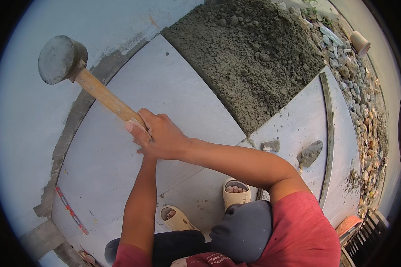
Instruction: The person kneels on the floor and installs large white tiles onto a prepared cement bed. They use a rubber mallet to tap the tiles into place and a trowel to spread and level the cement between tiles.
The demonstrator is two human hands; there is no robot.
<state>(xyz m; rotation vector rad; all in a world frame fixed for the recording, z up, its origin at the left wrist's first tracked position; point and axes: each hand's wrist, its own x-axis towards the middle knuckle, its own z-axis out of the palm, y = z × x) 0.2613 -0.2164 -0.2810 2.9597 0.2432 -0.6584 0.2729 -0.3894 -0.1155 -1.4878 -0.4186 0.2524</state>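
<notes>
Overhead, grey round-headed mallet with wooden handle (78, 75) raised above large pale grey paving slab (133, 147). Right hand (158, 135) clenched around handle end. Left hand hidden beneath right; grip cannot tell. Grey mortar bed (249, 58) beyond slab. Mortar-caked trowel (309, 154) on neighbouring slab, well apart.

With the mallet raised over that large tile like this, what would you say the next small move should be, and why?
Probably a light tap down on the large grey tile near its edge by the wall. The right hand grips the wooden handle with the left hand tucked beneath it, and the mallet head hangs over the mortar-lined joint, so a gentle blow seems safer.
</notes>
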